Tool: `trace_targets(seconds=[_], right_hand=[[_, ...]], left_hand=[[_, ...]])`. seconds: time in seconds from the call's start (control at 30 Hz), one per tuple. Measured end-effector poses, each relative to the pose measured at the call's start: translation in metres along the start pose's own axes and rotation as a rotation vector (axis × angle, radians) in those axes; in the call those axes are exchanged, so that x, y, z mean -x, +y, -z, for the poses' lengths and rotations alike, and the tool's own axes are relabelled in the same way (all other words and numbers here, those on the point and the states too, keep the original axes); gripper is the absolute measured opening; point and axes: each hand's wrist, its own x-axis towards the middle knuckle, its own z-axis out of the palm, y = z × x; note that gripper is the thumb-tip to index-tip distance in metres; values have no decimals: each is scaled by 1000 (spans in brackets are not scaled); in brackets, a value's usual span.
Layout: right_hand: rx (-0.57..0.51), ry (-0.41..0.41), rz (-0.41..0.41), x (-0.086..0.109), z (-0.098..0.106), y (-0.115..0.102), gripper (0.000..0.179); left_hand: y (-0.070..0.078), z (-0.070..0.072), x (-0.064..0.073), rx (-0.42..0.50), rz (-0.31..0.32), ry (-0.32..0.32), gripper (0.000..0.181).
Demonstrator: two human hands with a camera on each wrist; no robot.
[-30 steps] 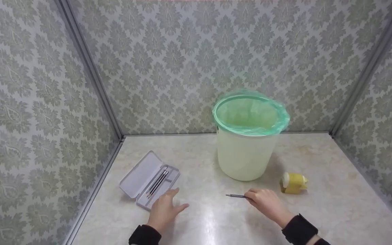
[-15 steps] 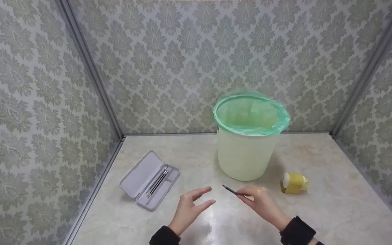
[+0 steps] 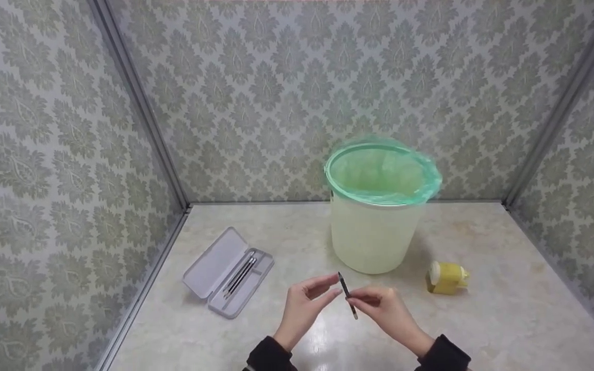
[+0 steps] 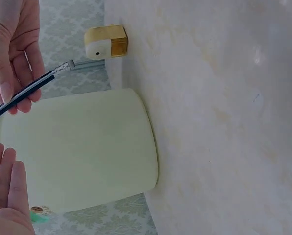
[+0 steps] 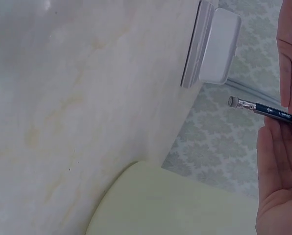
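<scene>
A dark pencil [image 3: 345,286] with a metal-banded eraser end is pinched between the thumb and fingers of my right hand [image 3: 387,312], its point up and eraser down toward me. White lettering shows on its barrel [image 5: 273,112] in the right wrist view. My left hand [image 3: 302,306] faces it from the left, thumb and forefinger spread a little, fingertips right at the pencil's upper part. In the left wrist view the other left fingers [image 4: 9,181] are straight. An open grey pencil case [image 3: 240,286] with several pencils [image 3: 239,278] inside lies to the left.
Behind the hands stands a pale bin [image 3: 372,237] lined with a green bag [image 3: 379,196]. A yellow and white pencil sharpener [image 3: 447,278] sits to the right on the marbled table [image 3: 482,330]. Patterned wall panels [image 3: 276,103] enclose the back and sides.
My left hand has moved right, from beside the pencil case to the pencil. The right hand has turned the pencil from lying level, point left, to point up.
</scene>
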Motion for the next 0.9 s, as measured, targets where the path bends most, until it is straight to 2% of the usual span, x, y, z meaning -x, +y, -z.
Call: trace_targets(seconds=[0.13, 0.23, 0.5, 0.77, 0.9], right_hand=[[-60, -35, -50, 0, -3, 1, 18], [-85, -49, -58, 0, -4, 1, 19], [-142, -58, -108, 2, -6, -4, 18], [-149, -52, -106, 2, -8, -3, 18], [-160, -51, -99, 1, -8, -3, 18]], left_hand=[[1, -4, 0, 35, 22, 7, 29], [1, -6, 0, 49, 34, 7, 29], [2, -9, 0, 60, 26, 5, 24], [2, -10, -1, 55, 22, 14, 28], [2, -10, -3, 55, 42, 23, 31]])
